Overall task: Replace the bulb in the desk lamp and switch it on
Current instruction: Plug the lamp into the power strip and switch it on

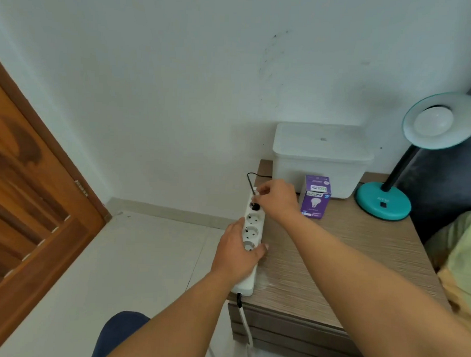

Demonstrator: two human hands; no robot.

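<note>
A teal desk lamp [383, 201] stands at the back right of the bedside table, its shade tilted toward me with a white bulb [432, 121] in it, unlit. A purple bulb box [315, 198] stands upright near the table's middle. A white power strip [251, 232] lies along the table's left edge. My left hand [235, 254] presses down on the strip's near half. My right hand [277, 198] pinches the lamp's black plug [254, 205] at the strip's farthest socket; its black cord [251, 179] loops up behind.
A white lidded plastic box [320, 154] sits against the wall behind the bulb box. The wooden table [333, 262] has drawers below. A brown door [28, 197] stands at left, pale bedding [461, 253] at right, white tile floor [132, 268] below.
</note>
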